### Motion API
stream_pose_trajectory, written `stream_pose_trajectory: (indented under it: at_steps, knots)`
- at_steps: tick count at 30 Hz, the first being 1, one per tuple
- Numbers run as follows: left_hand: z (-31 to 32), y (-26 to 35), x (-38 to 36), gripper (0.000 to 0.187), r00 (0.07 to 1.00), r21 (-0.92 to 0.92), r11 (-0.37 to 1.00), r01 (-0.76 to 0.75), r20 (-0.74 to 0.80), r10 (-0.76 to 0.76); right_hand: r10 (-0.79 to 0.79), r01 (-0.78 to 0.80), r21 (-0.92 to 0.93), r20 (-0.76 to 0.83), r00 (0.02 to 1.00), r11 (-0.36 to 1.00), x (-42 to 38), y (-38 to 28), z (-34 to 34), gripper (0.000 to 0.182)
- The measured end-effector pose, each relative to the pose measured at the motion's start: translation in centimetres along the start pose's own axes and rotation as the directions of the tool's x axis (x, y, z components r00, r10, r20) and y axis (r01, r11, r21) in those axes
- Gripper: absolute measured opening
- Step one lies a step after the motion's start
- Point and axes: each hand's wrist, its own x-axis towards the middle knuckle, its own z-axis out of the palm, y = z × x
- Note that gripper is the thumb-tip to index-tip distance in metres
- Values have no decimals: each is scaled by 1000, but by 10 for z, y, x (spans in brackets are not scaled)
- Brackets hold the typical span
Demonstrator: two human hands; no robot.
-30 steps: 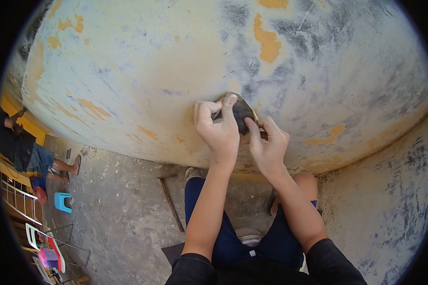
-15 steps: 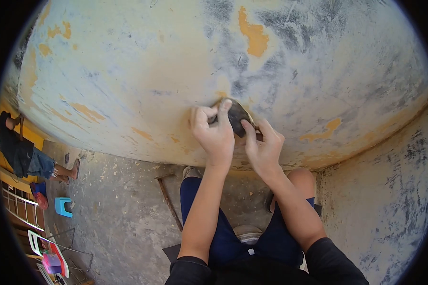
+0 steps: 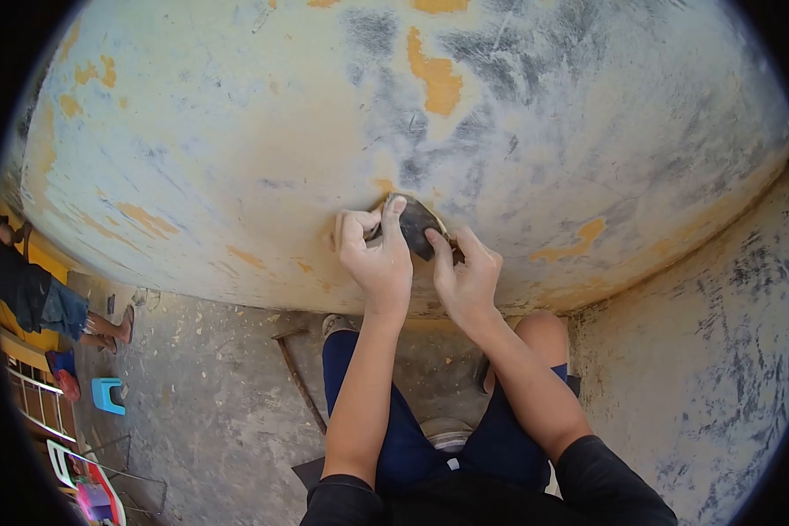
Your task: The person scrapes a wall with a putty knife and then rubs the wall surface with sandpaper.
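Observation:
Between my two hands is a dark piece of sandpaper (image 3: 414,226) with a pale edge, held bent in front of the wall (image 3: 263,131). My left hand (image 3: 379,259) pinches its left side, thumb pointing up on the dark face and fingers curled behind. At the lower right edge, my right hand (image 3: 467,273) grips it between thumb and fingers. Pale dust coats the fingers. Around the sheet the wall has grey scuffs and an orange patch (image 3: 434,74). Whether the sheet's back touches the wall is hidden.
A hammer-like long-handled tool (image 3: 300,377) lies on the concrete floor (image 3: 210,377) left of my legs. Further left are a blue stool (image 3: 108,395) and another person (image 3: 53,302). A side wall (image 3: 693,377) closes off the right.
The view has shifted slightly, so the wall patches and my hands sit further left in it. Both hands keep their pinch on the sandpaper.

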Motion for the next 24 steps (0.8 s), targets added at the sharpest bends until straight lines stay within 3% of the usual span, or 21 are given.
stream_pose_trajectory:
  at_steps: [3, 9, 12, 13, 15, 18, 20, 24]
  knots:
    - [-1, -7, -1, 38, 997, 43, 996, -77, 32, 75, 43, -43, -3, 12, 999, 999, -8, 3, 0, 6]
    - [3, 38, 37, 42, 981, -256, 958, 127, -110, -160, -37, 41, 77, -49, 998, 996, 25, -21, 15, 7]
    - [6, 14, 13, 41, 982, -143, 973, 182, -13, -186, -128, 129, 25, -52, 990, 991, 12, -6, 4, 6]
    - [7, 7, 5, 41, 982, -140, 973, 183, -16, -187, -50, 51, 8, -37, 998, 999, 6, 1, -2, 5]
    - [7, 1, -6, 40, 1000, -18, 1000, 5, 20, -5, 29, -29, -9, -22, 999, 1000, 2, 5, -4, 4]
    - [6, -3, 11, 42, 999, -82, 996, 33, -19, -35, 56, -55, -55, 18, 998, 997, 8, 0, 2, 5]
    - [3, 19, 26, 40, 990, -161, 986, 38, -125, -59, -146, 146, -25, 5, 989, 989, 24, -6, 13, 6]
    - [9, 17, 12, 40, 971, -284, 935, 214, -46, -236, -168, 168, 10, 19, 986, 986, 20, -8, 3, 7]
